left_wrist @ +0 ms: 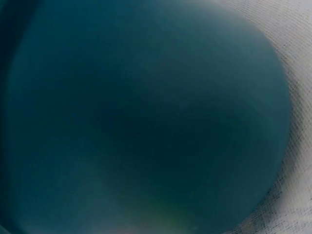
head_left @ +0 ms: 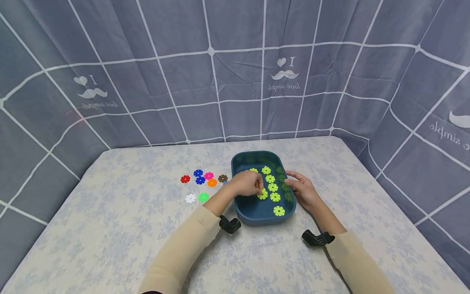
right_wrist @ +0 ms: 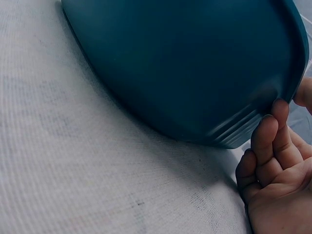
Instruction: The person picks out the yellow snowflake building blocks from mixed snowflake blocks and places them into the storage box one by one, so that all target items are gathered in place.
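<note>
A dark teal plastic basin (head_left: pixel 253 212) stands on the table with several yellow-green snowflake discs (head_left: pixel 275 197) spread on its floor. My left hand (head_left: pixel 247 183) reaches over the basin's left rim, and its fingertips pinch one yellow-green snowflake disc (head_left: pixel 262 194) low inside. The hand partly covers that disc. In the left wrist view the basin wall (left_wrist: pixel 170 97) fills nearly everything, so the fingers are out of sight there. My right hand (head_left: pixel 305 192) holds the basin's right rim; in the right wrist view its fingertips (right_wrist: pixel 267 127) touch the outer wall.
Left of the basin lie loose snowflake discs: red (head_left: pixel 185 179), dark blue (head_left: pixel 198 173), pink (head_left: pixel 209 175), orange (head_left: pixel 212 183), brown (head_left: pixel 222 178), white (head_left: pixel 190 198) and green (head_left: pixel 203 197). A grey checked curtain (head_left: pixel 238 77) hangs behind the table (head_left: pixel 110 228).
</note>
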Motion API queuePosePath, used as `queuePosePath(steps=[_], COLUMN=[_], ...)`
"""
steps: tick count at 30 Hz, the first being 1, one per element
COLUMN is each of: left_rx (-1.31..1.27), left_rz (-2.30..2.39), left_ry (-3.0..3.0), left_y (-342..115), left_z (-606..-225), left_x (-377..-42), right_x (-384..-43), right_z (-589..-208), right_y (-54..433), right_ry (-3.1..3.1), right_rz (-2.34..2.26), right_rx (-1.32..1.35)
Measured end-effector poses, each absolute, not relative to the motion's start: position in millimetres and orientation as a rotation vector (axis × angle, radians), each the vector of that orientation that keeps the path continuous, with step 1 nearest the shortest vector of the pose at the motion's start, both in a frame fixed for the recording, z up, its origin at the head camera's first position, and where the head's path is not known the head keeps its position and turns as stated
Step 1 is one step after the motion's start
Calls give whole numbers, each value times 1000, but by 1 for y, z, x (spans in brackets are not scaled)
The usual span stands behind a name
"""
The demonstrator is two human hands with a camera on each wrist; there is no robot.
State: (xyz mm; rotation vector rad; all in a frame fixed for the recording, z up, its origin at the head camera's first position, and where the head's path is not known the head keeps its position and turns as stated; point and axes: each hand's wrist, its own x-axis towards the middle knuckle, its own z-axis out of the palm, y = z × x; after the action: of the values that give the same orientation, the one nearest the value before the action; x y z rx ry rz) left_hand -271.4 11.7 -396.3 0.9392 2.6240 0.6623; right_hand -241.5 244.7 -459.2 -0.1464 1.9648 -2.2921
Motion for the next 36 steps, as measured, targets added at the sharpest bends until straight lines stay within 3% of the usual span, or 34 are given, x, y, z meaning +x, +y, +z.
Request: queuePosePath(steps=[36], left_rx=[833], left_rz=[280], left_ry=[2712], left_y=[23], left_z=[-403], left_x=[-268], right_x=[-241], right_z=[-458], right_y=[244], right_ry=[1939], right_rz=[-2306], right_rx=[-133])
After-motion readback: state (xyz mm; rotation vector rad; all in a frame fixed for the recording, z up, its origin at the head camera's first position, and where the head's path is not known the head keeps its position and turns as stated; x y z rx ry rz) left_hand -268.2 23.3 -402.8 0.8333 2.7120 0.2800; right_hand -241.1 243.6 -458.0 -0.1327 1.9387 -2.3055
